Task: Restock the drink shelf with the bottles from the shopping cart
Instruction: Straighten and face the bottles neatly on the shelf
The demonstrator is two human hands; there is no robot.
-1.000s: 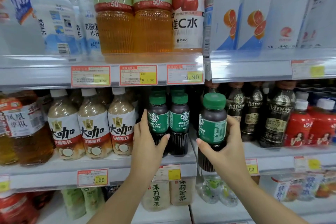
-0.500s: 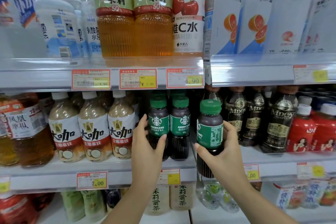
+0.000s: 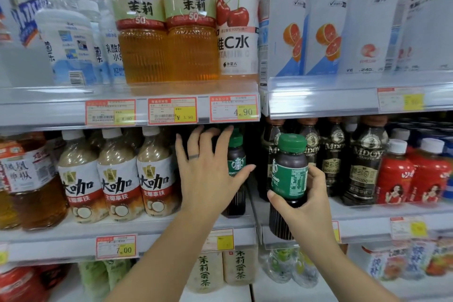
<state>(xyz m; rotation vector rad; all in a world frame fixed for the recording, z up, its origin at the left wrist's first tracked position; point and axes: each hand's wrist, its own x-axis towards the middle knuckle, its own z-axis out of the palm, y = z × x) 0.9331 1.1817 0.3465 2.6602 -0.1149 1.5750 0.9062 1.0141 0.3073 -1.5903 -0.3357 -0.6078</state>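
Observation:
My right hand (image 3: 305, 206) grips a dark coffee bottle (image 3: 289, 179) with a green cap and green label, held upright in front of the middle shelf (image 3: 61, 235). My left hand (image 3: 208, 174) reaches into that shelf with fingers spread and straight. It covers one green-capped coffee bottle and lies against another (image 3: 236, 167) that stands just right of it. The shopping cart is out of view.
Milk coffee bottles (image 3: 117, 179) stand left of my left hand, dark coffee bottles (image 3: 365, 164) and red bottles (image 3: 397, 174) to the right. The upper shelf holds tea bottles (image 3: 142, 32) and white cartons (image 3: 326, 19). Price tags line the shelf edges.
My left hand has moved up and deeper into the shelf, its fingers now spread over the coffee bottles. The right hand has lifted its bottle slightly. The camera has come closer.

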